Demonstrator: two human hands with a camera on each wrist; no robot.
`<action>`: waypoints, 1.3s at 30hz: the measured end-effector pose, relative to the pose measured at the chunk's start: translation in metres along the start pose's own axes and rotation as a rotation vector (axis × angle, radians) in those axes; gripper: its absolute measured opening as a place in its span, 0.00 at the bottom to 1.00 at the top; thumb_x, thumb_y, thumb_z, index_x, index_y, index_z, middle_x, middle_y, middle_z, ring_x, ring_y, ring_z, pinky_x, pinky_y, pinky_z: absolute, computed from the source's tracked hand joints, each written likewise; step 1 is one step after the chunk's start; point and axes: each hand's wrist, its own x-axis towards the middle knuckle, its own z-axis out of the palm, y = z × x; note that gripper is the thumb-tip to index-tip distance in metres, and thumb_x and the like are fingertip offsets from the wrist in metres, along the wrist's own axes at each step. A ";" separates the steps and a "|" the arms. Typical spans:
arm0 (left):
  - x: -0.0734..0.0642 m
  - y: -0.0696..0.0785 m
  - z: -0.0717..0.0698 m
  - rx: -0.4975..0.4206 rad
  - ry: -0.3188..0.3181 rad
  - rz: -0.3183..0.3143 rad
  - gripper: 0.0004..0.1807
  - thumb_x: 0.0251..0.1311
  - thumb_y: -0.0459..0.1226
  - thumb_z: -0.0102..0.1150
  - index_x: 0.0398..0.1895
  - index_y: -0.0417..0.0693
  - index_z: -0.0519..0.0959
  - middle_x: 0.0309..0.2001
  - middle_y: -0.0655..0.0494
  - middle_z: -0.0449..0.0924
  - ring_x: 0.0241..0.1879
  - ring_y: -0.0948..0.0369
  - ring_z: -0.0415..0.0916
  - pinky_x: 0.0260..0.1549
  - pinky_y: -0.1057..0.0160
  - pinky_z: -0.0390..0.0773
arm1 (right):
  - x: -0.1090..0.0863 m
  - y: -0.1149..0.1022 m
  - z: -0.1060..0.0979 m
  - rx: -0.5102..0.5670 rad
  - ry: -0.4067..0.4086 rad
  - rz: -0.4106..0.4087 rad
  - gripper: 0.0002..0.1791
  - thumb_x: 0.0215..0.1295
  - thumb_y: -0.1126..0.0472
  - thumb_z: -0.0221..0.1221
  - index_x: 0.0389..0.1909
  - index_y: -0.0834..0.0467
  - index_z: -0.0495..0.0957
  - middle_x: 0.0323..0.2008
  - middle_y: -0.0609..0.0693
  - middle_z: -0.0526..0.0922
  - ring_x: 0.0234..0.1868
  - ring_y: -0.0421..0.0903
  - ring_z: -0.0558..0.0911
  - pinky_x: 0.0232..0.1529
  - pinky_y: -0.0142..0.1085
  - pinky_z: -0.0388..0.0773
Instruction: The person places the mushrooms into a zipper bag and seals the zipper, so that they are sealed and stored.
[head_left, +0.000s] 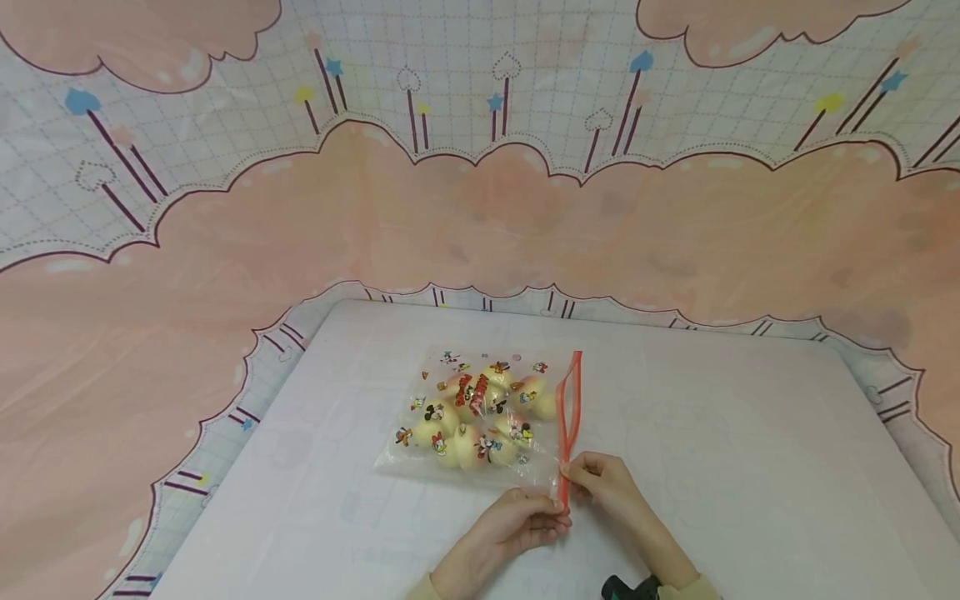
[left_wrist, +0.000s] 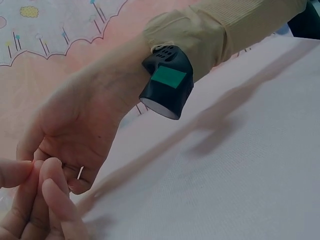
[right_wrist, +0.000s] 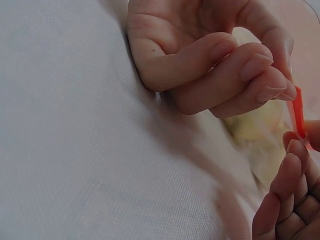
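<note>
A clear zip bag (head_left: 411,457) printed with small cartoon figures lies on the table, its red zip strip (head_left: 577,400) along the right side. Inside are several round, pale yellow fruits (head_left: 467,446) with a pink tinge, resembling peaches. The strip's upper part bows apart into a loop. At its near end, my left hand (head_left: 517,525) pinches the red strip between thumb and fingers. Just beyond, my right hand (head_left: 609,487) pinches the strip a little farther up. In the right wrist view, a short red piece of strip (right_wrist: 298,112) shows between both hands' fingertips.
The white-covered table (head_left: 750,458) extends on both sides of the bag. A pink and white patterned cloth (head_left: 480,217) hangs behind it. On my right wrist sits a black camera (left_wrist: 168,85) with a green patch, below a beige sleeve (left_wrist: 200,35).
</note>
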 end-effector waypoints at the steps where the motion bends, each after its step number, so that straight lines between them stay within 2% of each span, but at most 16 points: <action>1: 0.000 0.000 0.000 0.002 0.001 0.003 0.10 0.60 0.31 0.53 0.25 0.50 0.81 0.23 0.61 0.83 0.26 0.69 0.80 0.29 0.73 0.78 | 0.000 0.000 0.000 0.000 0.002 0.002 0.17 0.62 0.59 0.59 0.28 0.73 0.76 0.16 0.42 0.70 0.21 0.35 0.70 0.23 0.28 0.66; 7: 0.001 0.000 0.000 0.007 0.001 0.004 0.09 0.59 0.31 0.54 0.25 0.50 0.80 0.23 0.62 0.83 0.26 0.70 0.80 0.29 0.73 0.77 | 0.002 -0.002 -0.001 -0.012 0.007 0.016 0.16 0.62 0.59 0.59 0.28 0.72 0.76 0.16 0.43 0.70 0.21 0.37 0.70 0.23 0.28 0.66; 16: 0.000 0.002 0.002 0.013 0.018 0.004 0.08 0.58 0.31 0.54 0.25 0.49 0.80 0.23 0.61 0.83 0.25 0.69 0.80 0.28 0.73 0.77 | 0.005 -0.002 -0.003 -0.037 0.013 -0.009 0.16 0.62 0.59 0.59 0.27 0.71 0.77 0.15 0.42 0.70 0.21 0.37 0.70 0.21 0.28 0.66; 23: -0.001 0.003 0.002 0.013 0.037 -0.007 0.06 0.59 0.32 0.56 0.27 0.48 0.81 0.23 0.61 0.83 0.26 0.69 0.80 0.30 0.72 0.78 | 0.008 -0.005 -0.001 -0.039 0.048 0.030 0.13 0.62 0.60 0.59 0.26 0.68 0.78 0.16 0.44 0.70 0.22 0.39 0.70 0.23 0.29 0.66; 32: -0.001 0.003 0.002 0.016 0.022 -0.008 0.07 0.59 0.32 0.55 0.27 0.49 0.80 0.23 0.61 0.83 0.26 0.69 0.80 0.29 0.73 0.77 | 0.009 -0.007 0.000 -0.022 0.072 0.054 0.12 0.62 0.60 0.60 0.27 0.67 0.78 0.16 0.44 0.70 0.23 0.39 0.69 0.24 0.29 0.65; 39: 0.000 0.002 0.001 0.019 0.023 0.002 0.07 0.59 0.32 0.55 0.27 0.49 0.80 0.23 0.61 0.83 0.26 0.69 0.80 0.29 0.73 0.77 | 0.013 -0.005 -0.001 -0.016 0.069 0.026 0.13 0.62 0.61 0.59 0.26 0.69 0.78 0.16 0.44 0.69 0.22 0.39 0.69 0.23 0.29 0.65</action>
